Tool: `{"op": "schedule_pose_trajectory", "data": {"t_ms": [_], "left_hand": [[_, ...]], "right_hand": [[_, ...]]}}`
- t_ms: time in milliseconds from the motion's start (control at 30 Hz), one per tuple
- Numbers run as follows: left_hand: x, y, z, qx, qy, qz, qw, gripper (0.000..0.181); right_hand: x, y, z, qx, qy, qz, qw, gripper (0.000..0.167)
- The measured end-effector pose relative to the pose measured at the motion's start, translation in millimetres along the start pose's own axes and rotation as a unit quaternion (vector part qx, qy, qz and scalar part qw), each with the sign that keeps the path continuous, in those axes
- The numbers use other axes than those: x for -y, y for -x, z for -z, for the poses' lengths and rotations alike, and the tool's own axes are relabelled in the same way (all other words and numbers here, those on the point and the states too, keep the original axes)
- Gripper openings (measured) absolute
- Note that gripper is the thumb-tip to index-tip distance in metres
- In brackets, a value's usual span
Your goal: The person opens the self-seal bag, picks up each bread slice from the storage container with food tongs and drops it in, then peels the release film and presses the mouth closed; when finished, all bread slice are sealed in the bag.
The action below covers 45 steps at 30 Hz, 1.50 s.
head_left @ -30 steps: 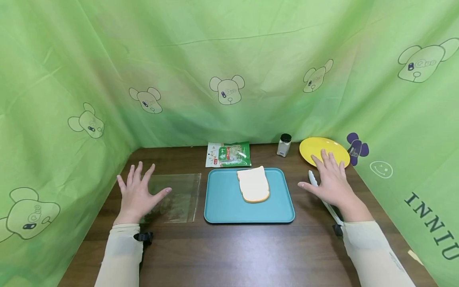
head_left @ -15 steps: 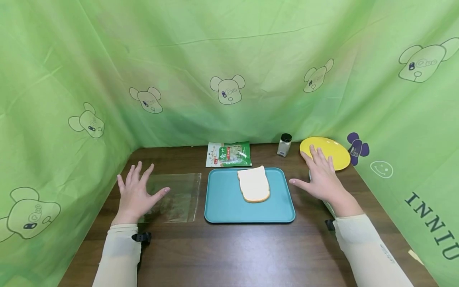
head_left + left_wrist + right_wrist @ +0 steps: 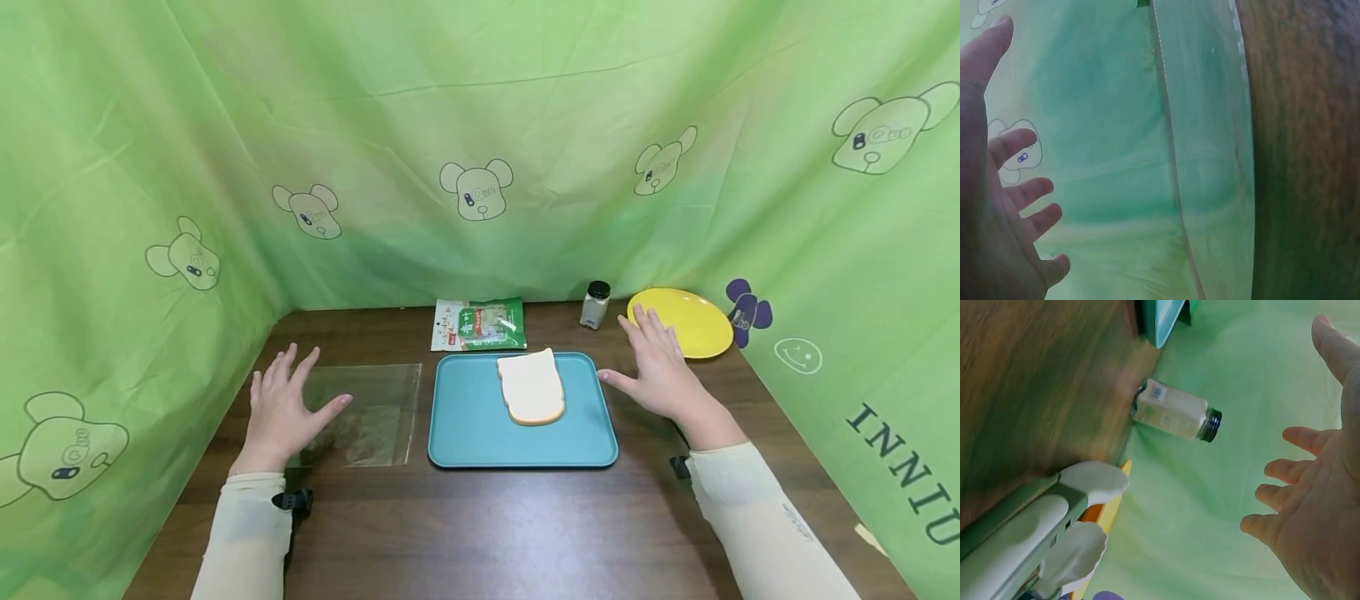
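My left hand hovers with spread fingers over the left end of a clear plastic bag lying flat on the table. Its palm and fingers also show at the side of the left wrist view, holding nothing. My right hand is held above the table between a teal tray and a yellow plate, fingers apart, nothing in them. On the tray lies a slice of bread. White-tipped tongs show below the right hand in the right wrist view; in the head view that hand and arm hide them.
Behind the tray lies a green and white packet. A small clear jar with a black lid stands upright left of the plate. Green patterned cloth walls the brown wooden table at the back and both sides.
My right hand has moved left and slightly forward, from over the tongs and plate toward the tray's right edge. The left hand has shifted slightly left. The objects have stayed in place.
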<state>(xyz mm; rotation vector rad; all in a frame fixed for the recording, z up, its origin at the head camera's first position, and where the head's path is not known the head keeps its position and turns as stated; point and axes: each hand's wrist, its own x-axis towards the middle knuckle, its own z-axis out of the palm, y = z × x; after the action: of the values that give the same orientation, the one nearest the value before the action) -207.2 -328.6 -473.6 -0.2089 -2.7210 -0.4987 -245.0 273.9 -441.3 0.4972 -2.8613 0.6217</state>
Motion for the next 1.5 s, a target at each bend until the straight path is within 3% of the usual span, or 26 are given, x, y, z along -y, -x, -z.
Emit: {"op": "schedule_pose_trajectory", "data": {"t_ms": [633,1133,1500], "left_hand": [[4.4,3.6,-3.0,-0.012,0.027,-0.005,0.9996,0.095],[-0.8,5.3,-4.1,0.002,0.052,0.011,0.9986,0.09],[-6.0,5.9,-5.7,0.037,0.069,0.02,0.9967,0.088]], "right_hand": [[30.9,-27.1,-22.3,0.03,0.0,0.046,0.9985,0.1],[57.3,-41.2,-32.5,0.06,-0.024,0.05,0.9966,0.101],[77.9,-52.6,-43.1,0.079,-0.038,0.064,0.9941,0.097]]}}
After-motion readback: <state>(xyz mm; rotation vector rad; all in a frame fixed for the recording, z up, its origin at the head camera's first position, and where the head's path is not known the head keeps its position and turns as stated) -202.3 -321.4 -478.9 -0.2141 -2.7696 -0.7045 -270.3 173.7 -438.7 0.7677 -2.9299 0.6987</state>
